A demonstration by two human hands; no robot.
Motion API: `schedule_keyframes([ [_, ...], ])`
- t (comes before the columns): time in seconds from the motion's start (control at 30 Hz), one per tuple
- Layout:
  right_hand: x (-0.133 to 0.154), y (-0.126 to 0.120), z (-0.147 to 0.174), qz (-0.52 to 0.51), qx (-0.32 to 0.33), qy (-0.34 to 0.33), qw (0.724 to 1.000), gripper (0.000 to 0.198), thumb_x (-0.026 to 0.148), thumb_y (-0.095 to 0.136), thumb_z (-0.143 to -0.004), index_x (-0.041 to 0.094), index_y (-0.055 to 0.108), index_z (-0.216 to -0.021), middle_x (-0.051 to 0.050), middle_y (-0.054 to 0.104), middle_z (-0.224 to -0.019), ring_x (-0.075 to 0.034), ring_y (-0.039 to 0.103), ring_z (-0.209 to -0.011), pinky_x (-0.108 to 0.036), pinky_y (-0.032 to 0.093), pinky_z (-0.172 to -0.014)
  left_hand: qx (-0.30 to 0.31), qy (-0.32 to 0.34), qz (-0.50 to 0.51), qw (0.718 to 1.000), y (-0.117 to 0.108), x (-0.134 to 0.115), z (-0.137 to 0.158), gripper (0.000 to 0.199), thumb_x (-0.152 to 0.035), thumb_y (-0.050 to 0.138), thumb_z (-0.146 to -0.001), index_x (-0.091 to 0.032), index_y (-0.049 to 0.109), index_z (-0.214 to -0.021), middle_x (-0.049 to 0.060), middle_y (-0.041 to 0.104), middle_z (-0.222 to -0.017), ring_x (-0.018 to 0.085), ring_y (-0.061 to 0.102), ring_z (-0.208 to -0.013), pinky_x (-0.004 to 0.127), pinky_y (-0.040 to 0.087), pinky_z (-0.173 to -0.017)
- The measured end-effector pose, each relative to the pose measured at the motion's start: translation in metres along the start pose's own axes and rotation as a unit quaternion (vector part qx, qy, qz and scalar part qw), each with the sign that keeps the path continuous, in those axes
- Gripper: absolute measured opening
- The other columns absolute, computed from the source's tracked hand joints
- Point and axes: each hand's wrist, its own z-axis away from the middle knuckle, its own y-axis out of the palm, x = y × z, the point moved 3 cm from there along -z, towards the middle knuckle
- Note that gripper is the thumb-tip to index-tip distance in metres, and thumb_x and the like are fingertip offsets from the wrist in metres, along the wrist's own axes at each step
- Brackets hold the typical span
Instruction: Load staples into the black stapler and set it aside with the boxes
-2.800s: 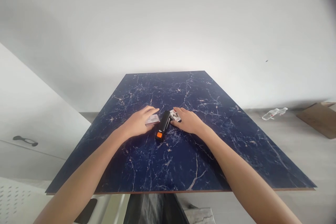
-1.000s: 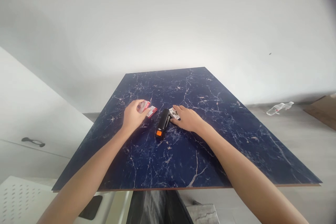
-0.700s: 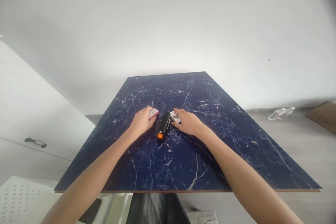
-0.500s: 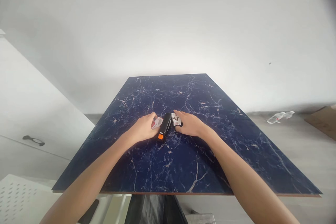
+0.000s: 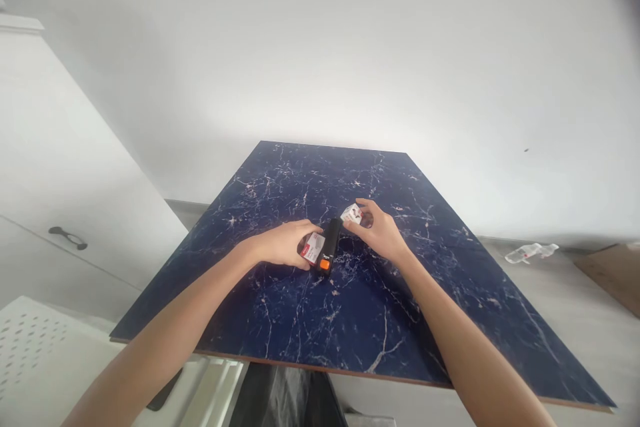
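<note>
A pale wall [image 5: 345, 47] rises behind the dark-blue table [image 5: 320, 323] and white cabinet [image 5: 70, 140].

two small boxes [image 5: 313, 248] [image 5: 351, 214], one black device [image 5: 334, 237] (one orange square [image 5: 325, 265]), two hands [image 5: 286, 243] [image 5: 380, 228], one table [image 5: 345, 327]

Bright, diffuse light whitens the wall [image 5: 325, 73], strongest at twelve o'clock just beyond the worktop [image 5: 300, 327]. Soft grey shading lies at ten o'clock; a dark wedge blots the two-o'clock corner. Wide-angle stretch splays the edges, and print on the white-and-red box [image 5: 313, 248] blurs.
</note>
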Motion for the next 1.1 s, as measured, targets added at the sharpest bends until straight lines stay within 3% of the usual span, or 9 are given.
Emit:
schedule_keyframes([
  [0.2, 0.053, 0.007, -0.02, 0.07, 0.047, -0.093, 0.992, 0.059, 0.045, 0.064, -0.086, 0.025, 0.053, -0.14, -0.01, 0.062, -0.131, -0.027, 0.06, -0.115, -0.038, 0.049, -0.093, -0.009, -0.019, -0.019, 1.0, 0.0, -0.001, 0.007, 0.072, -0.043, 0.085, -0.063, -0.029, 0.06, -0.128, 0.007, 0.067, -0.118, 0.031, 0.068, -0.1, 0.034, 0.053, -0.078],
  [0.37, 0.078, 0.028, -0.035, 0.135, 0.134, -0.08, 0.978, 0.054, 0.041, 0.066, -0.084, 0.023, 0.056, -0.133, -0.012, 0.066, -0.126, -0.03, 0.063, -0.11, -0.037, 0.049, -0.086, -0.009, -0.043, -0.012, 0.999, -0.021, 0.012, 0.014, 0.078, -0.049, 0.087, -0.06, -0.031, 0.061, -0.131, 0.007, 0.07, -0.124, 0.031, 0.07, -0.101, 0.033, 0.054, -0.074],
  [0.47, 0.079, 0.038, -0.031, 0.151, 0.216, -0.076, 0.962, 0.056, 0.045, 0.069, -0.082, 0.02, 0.058, -0.131, -0.014, 0.066, -0.127, -0.033, 0.062, -0.115, -0.039, 0.05, -0.09, -0.003, -0.06, 0.015, 0.998, -0.025, 0.026, 0.014, 0.1, -0.051, 0.088, -0.057, -0.033, 0.048, -0.148, 0.009, 0.067, -0.133, 0.031, 0.073, -0.098, 0.033, 0.055, -0.071],
  [0.57, 0.071, 0.028, -0.025, 0.111, 0.141, -0.062, 0.982, 0.059, 0.053, 0.061, -0.089, 0.022, 0.054, -0.139, -0.014, 0.058, -0.142, -0.032, 0.058, -0.124, -0.041, 0.049, -0.096, -0.003, -0.043, 0.022, 0.999, -0.019, 0.033, 0.01, 0.125, -0.054, 0.09, -0.054, -0.034, 0.028, -0.16, 0.012, 0.048, -0.155, 0.035, 0.067, -0.116, 0.037, 0.056, -0.082],
  [0.67, 0.055, 0.014, -0.013, 0.073, 0.055, 0.008, 0.996, 0.052, 0.056, 0.049, -0.096, 0.022, 0.055, -0.134, -0.014, 0.061, -0.137, -0.029, 0.065, -0.113, -0.04, 0.052, -0.091, 0.008, -0.015, 0.0, 1.0, -0.011, 0.03, 0.006, 0.13, -0.056, 0.091, -0.053, -0.034, 0.024, -0.162, 0.011, 0.029, -0.166, 0.039, 0.044, -0.143, 0.043, 0.051, -0.101],
  [0.73, 0.045, 0.014, -0.003, 0.034, 0.098, 0.058, 0.993, 0.053, 0.059, 0.045, -0.097, 0.02, 0.054, -0.132, -0.015, 0.066, -0.129, -0.025, 0.071, -0.094, -0.037, 0.055, -0.08, 0.015, 0.0, -0.009, 1.0, -0.006, 0.023, 0.003, 0.122, -0.055, 0.089, -0.058, -0.034, 0.027, -0.161, 0.009, 0.024, -0.168, 0.039, 0.037, -0.147, 0.044, 0.048, -0.105],
  [0.83, 0.039, 0.022, 0.013, -0.021, 0.175, 0.076, 0.981, 0.056, 0.061, 0.047, -0.097, 0.021, 0.049, -0.137, -0.015, 0.067, -0.129, -0.022, 0.072, -0.08, -0.034, 0.055, -0.069, 0.024, 0.003, -0.005, 1.0, 0.001, 0.011, 0.001, 0.108, -0.048, 0.084, -0.068, -0.034, 0.03, -0.16, 0.007, 0.016, -0.17, 0.036, 0.054, -0.134, 0.037, 0.055, -0.09],
  [0.93, 0.04, 0.027, 0.02, -0.014, 0.15, 0.051, 0.987, 0.054, 0.056, 0.055, -0.094, 0.025, 0.048, -0.138, -0.012, 0.067, -0.131, -0.024, 0.072, -0.093, -0.034, 0.055, -0.073, 0.033, -0.007, -0.005, 0.999, 0.004, 0.005, 0.003, 0.105, -0.044, 0.081, -0.071, -0.035, 0.028, -0.161, 0.007, 0.013, -0.171, 0.033, 0.064, -0.12, 0.032, 0.056, -0.075],
  [1.1, 0.037, 0.03, 0.018, -0.019, 0.121, 0.045, 0.991, 0.055, 0.056, 0.06, -0.091, 0.025, 0.051, -0.136, -0.011, 0.068, -0.13, -0.026, 0.07, -0.101, -0.034, 0.054, -0.078, 0.007, 0.003, -0.002, 1.0, 0.003, 0.015, 0.004, 0.117, -0.052, 0.087, -0.065, -0.039, 0.023, -0.161, 0.006, 0.018, -0.17, 0.036, 0.054, -0.134, 0.033, 0.056, -0.083],
])
